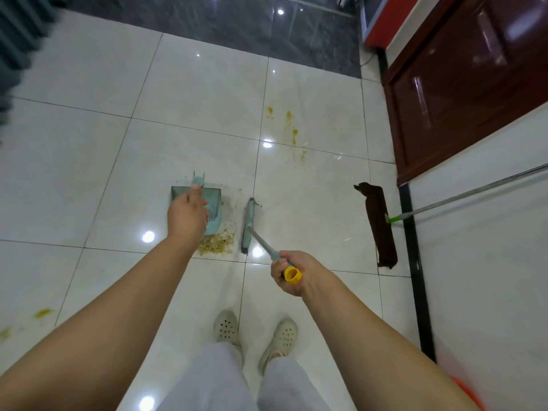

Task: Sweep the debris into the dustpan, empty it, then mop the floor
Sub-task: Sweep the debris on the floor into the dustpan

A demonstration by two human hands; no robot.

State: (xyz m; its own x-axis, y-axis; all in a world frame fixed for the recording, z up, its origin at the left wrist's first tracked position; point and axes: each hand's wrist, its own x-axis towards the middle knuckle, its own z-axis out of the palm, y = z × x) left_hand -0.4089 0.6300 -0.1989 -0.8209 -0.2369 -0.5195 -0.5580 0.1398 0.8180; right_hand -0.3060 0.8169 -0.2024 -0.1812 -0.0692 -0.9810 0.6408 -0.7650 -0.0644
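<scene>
A teal dustpan [215,207] stands on the white tiled floor [89,173] ahead of me. My left hand [187,216] grips the top of its upright handle [197,181]. A pile of yellowish crumbs [216,243] lies at the pan's near right edge. The broom head [248,225] rests on the floor just right of the pile. My right hand [292,272] is closed around the broom's grey handle below its yellow end cap [293,274]. Yellow stains [289,126] mark the tiles farther ahead.
A flat mop with a brown cloth head [381,223] and a metal pole [474,191] lies at the right by a dark red door [474,84]. More yellow smears [43,313] are at the lower left. An orange object [468,393] shows at the bottom right. My feet [255,333] stand just behind.
</scene>
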